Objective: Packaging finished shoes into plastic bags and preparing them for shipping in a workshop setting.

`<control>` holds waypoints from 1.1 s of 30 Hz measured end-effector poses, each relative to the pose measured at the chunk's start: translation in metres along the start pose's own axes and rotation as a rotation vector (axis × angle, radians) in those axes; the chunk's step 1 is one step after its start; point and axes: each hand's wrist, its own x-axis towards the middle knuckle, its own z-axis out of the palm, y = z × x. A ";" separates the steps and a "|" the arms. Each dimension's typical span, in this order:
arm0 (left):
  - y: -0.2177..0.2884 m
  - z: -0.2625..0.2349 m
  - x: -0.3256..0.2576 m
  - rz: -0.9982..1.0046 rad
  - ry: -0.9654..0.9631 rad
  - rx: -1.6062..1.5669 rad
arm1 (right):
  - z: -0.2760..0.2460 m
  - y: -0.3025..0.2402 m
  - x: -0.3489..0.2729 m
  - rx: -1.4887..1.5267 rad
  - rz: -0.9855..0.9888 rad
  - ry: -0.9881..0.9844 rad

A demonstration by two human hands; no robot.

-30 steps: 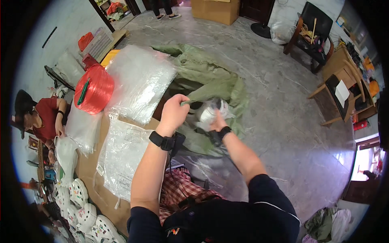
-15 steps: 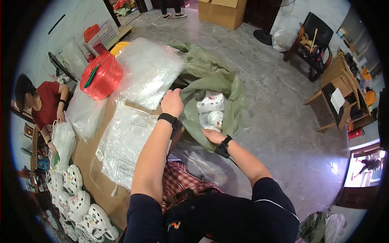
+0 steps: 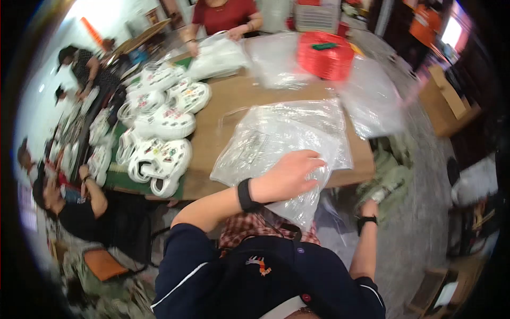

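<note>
A person, seen from their own head, stands at a brown bench (image 3: 207, 159) with their 2 hands set apart.

The left hand (image 3: 289, 175) is over a clear plastic bag (image 3: 249, 151), palm down. Its fingers (image 3: 312, 154) bend across the plastic, the thumb apart from them; whether they pinch it, I cannot tell. The bag lies on the bench, 1 corner hanging past the near edge.

The right hand (image 3: 369, 206) is low, beyond the bench's right end, beside a green sack (image 3: 396, 159) on the floor. A whitish thing (image 3: 381, 192) is at its fingers, too blurred to name; I cannot tell whether they close on it.

On the bench's left side, white shoes (image 3: 164, 122) with colourful decorations sit in a cluster, partly on a green mat (image 3: 130, 183). Toward the far right stands a red roll (image 3: 329, 64) with a green thing (image 3: 325, 47) on top, and 2 lots of clear bags (image 3: 372, 101) flank it. At the far side, a co-worker in a red top (image 3: 226, 16) has both hands at a white bag (image 3: 220, 56).
</note>
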 end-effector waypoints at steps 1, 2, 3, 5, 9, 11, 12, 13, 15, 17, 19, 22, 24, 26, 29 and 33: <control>-0.012 -0.023 -0.036 -0.137 0.075 0.087 | -0.040 -0.018 -0.018 0.387 0.262 0.072; -0.020 -0.045 -0.066 -0.242 0.149 0.149 | -0.084 -0.008 -0.041 0.521 0.178 0.148; -0.031 -0.069 -0.089 -0.291 0.229 0.222 | -0.094 0.008 -0.047 0.587 0.181 0.219; -0.061 -0.113 -0.132 -0.418 0.392 0.334 | -0.144 0.009 -0.064 0.674 0.180 0.355; -0.116 -0.176 -0.179 -0.543 0.655 0.482 | -0.261 -0.081 -0.115 1.007 -0.176 0.686; -0.129 -0.186 -0.169 -0.680 0.835 0.392 | -0.288 -0.141 -0.125 1.101 -0.444 0.672; -0.136 -0.182 -0.164 -0.667 0.818 0.371 | -0.301 -0.168 -0.130 0.887 -0.559 0.678; -0.144 -0.177 -0.157 -0.636 0.756 0.328 | -0.304 -0.192 -0.129 0.828 -0.603 0.632; -0.165 -0.160 -0.150 -0.620 0.660 0.238 | -0.312 -0.223 -0.127 0.692 -0.597 0.515; -0.190 -0.140 -0.148 -0.689 0.497 0.232 | -0.312 -0.230 -0.120 0.606 -0.526 0.461; -0.206 -0.117 -0.149 -0.660 0.408 0.271 | -0.304 -0.229 -0.115 0.497 -0.464 0.390; -0.220 -0.089 -0.162 -0.826 0.191 0.359 | -0.286 -0.227 -0.103 0.554 -0.564 0.361; -0.215 -0.078 -0.158 -0.836 0.152 0.363 | -0.285 -0.221 -0.090 0.554 -0.543 0.355; -0.205 -0.077 -0.154 -0.836 0.162 0.342 | -0.305 -0.212 -0.081 0.522 -0.563 0.342; -0.189 -0.072 -0.149 -0.871 0.250 0.170 | -0.362 -0.194 -0.058 0.324 -0.558 0.606; -0.156 -0.026 -0.108 -0.835 0.368 -0.681 | -0.422 -0.178 -0.004 0.111 -0.446 1.256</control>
